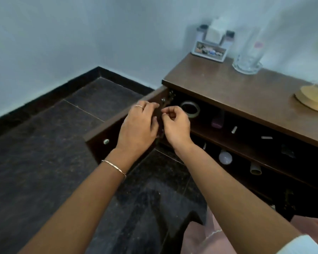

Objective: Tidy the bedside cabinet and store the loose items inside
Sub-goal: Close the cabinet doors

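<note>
The cabinet door stands open and much seems stored already: tape, a bulb and small bits lie on its shelves. A tissue box and vase stand on top, perhaps rightly. In front of the door, the left hand and right hand, fingers curled, pinch a small dark item between them, not yet inside; what it is I cannot tell

Head camera looks down and forward, apparently close over the cabinet.
</note>
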The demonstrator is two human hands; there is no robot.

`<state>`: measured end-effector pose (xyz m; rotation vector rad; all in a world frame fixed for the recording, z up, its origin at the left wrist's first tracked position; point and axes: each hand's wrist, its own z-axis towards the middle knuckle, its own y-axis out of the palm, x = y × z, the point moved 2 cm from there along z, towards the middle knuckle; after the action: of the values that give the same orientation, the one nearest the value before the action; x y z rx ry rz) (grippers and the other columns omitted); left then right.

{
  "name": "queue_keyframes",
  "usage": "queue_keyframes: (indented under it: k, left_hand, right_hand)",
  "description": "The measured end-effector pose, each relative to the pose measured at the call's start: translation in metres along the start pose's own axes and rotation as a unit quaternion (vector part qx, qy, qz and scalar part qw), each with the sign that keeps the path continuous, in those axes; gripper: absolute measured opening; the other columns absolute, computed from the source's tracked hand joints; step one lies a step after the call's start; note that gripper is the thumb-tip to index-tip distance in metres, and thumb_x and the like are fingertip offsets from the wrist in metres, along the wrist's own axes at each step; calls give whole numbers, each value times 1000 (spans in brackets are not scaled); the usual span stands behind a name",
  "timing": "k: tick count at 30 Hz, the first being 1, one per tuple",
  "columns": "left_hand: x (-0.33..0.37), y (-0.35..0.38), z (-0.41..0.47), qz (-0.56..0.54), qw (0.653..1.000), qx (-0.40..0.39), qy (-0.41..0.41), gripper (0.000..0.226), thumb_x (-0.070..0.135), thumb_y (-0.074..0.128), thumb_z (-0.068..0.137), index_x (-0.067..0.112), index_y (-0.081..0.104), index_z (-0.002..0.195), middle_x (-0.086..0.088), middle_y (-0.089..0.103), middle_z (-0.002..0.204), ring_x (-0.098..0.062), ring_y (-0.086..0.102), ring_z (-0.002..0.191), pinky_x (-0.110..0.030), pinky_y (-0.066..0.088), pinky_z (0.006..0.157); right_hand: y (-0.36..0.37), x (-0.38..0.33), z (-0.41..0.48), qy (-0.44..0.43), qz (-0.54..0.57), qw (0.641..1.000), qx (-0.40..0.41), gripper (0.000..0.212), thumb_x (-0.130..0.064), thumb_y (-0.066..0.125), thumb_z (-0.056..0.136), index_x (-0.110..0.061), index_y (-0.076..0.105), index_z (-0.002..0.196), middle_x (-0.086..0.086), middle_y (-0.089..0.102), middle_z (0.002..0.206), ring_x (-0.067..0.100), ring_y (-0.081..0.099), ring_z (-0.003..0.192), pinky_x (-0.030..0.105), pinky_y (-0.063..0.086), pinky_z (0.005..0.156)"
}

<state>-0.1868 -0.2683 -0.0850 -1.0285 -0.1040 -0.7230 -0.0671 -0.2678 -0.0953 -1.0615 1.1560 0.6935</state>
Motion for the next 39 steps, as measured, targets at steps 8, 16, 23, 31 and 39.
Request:
queue_keyframes:
  k: [8, 16, 23, 31, 39]
  left_hand:
    - [-44, -56, 19, 99, 986, -60, -123, 33, 18, 46, 97, 8, 54, 127, -15, 51, 127, -30, 54, 109, -39, 46, 89]
    - [-58, -52, 17, -46, 957, -197, -206, 25, 26, 39, 101, 14, 61, 101, 0, 60, 86, -11, 54, 74, -27, 36, 61]
    - [-48, -52, 14, -179, 904, -285, -263, 34, 31, 42, 101, 7, 65, 95, -15, 64, 83, -26, 60, 79, -41, 48, 76]
    - [-20, -39, 15, -353, 792, -392, -308, 25, 23, 56, 95, 5, 65, 108, -12, 72, 98, -19, 72, 88, -31, 60, 69]
    - [29, 6, 9, -410, 763, -368, -337, 31, 25, 58, 94, 8, 56, 120, -9, 66, 107, -16, 65, 97, -30, 60, 62]
  right_hand:
    - [46, -57, -7, -200, -138, 970, -24, 23, -19, 55, 92, -25, 63, 112, -8, 52, 112, 9, 54, 103, 25, 48, 87]
    - [58, -54, -17, -252, -236, 936, -62, 21, -21, 54, 92, -20, 69, 106, -5, 55, 110, 11, 47, 108, 21, 40, 86]
    - [43, -49, -25, -259, -266, 927, -63, 21, -17, 52, 90, -19, 71, 98, -5, 60, 104, 10, 49, 103, 22, 42, 87]
    - [-2, -38, -26, -256, -293, 918, -73, 26, -6, 51, 85, -19, 72, 91, -6, 63, 101, 13, 53, 102, 27, 43, 92]
    - [-50, -27, -20, -219, -276, 935, -39, 24, -5, 52, 82, -18, 72, 84, -6, 68, 91, 10, 60, 93, 31, 48, 89]
